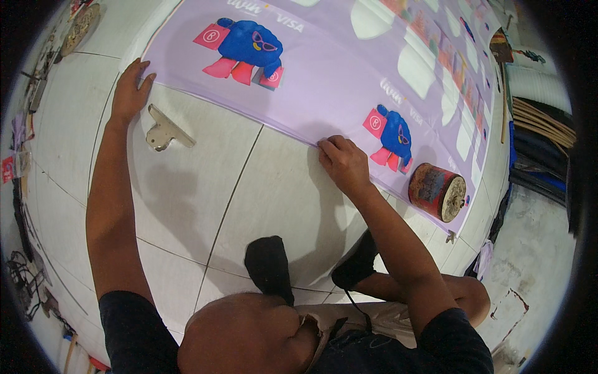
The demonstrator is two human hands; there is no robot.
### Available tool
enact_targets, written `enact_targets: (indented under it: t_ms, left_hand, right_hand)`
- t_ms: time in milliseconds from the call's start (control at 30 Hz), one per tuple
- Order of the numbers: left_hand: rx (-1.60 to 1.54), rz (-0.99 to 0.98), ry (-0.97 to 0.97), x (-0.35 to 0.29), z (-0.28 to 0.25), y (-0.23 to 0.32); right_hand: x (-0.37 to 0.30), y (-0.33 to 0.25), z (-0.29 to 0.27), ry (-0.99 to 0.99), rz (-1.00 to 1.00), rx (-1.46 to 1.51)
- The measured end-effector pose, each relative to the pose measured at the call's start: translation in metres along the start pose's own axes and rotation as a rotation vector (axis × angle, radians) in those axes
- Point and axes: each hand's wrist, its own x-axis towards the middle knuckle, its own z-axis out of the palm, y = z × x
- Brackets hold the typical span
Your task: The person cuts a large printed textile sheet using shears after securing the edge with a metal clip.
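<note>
A large lilac printed sheet (324, 81) with blue cartoon figures and white shapes lies across the tiled floor ahead of me. My left hand (131, 93) reaches its near left corner, fingertips touching the edge and thumb spread apart from them. Further right, my right hand (344, 165) is closed, pinching the near edge of the sheet between curled fingers. A silver bulldog clip (167, 129) rests on the tiles just right of my left hand. On the sheet's near right corner, a worn reddish cylinder (438, 192) lies on its side.
Another small metal clip (450, 237) sits by the right corner. Along the right wall are a bundle of thin sticks (545, 121) and dark rolled material (539, 159). Tangled cables (28, 277) lie at the far left. My shoe (268, 265) is close to the sheet.
</note>
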Motion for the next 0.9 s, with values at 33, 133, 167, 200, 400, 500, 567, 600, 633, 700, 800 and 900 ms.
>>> enact_targets:
  t_ms: [33,133,167,200,400,500,567,600,633,700,800,900]
  left_hand:
    - [0.018,0.012,0.008,0.000,0.000,0.000]
    - [0.046,0.014,0.005,-0.001,-0.002,0.001]
    - [0.039,0.015,0.007,-0.001,-0.001,0.002]
    - [0.033,0.016,0.009,-0.001,-0.001,0.003]
    - [0.019,0.013,0.051,-0.005,-0.001,0.008]
    - [-0.008,0.007,0.033,-0.005,-0.002,0.010]
    - [0.001,0.004,0.015,-0.004,-0.004,0.008]
    - [0.016,0.002,0.012,-0.004,-0.004,0.007]
    - [0.031,0.001,0.007,-0.003,-0.004,0.007]
    - [0.018,0.006,0.014,-0.002,-0.001,0.008]
    - [-0.011,0.017,0.007,-0.006,0.001,0.006]
    - [0.023,0.040,0.018,-0.006,0.000,-0.003]
  right_hand:
    - [0.000,0.000,0.001,0.005,-0.001,0.002]
    - [0.000,-0.003,0.000,0.018,-0.011,-0.001]
    - [-0.001,-0.002,0.000,0.022,-0.014,-0.008]
    - [-0.001,-0.002,0.000,0.027,-0.017,-0.015]
    - [-0.002,-0.006,0.000,0.062,-0.029,-0.020]
    - [-0.004,-0.006,0.000,0.077,-0.031,-0.012]
    - [-0.003,-0.009,-0.001,0.080,-0.024,0.002]
    - [-0.001,-0.011,-0.002,0.078,-0.017,0.011]
    - [0.000,-0.012,-0.002,0.077,-0.009,0.020]
    - [0.011,-0.019,-0.004,0.132,0.000,0.040]
    - [0.035,-0.042,-0.003,0.136,-0.039,0.070]
    - [0.047,-0.050,0.008,0.052,-0.071,0.058]
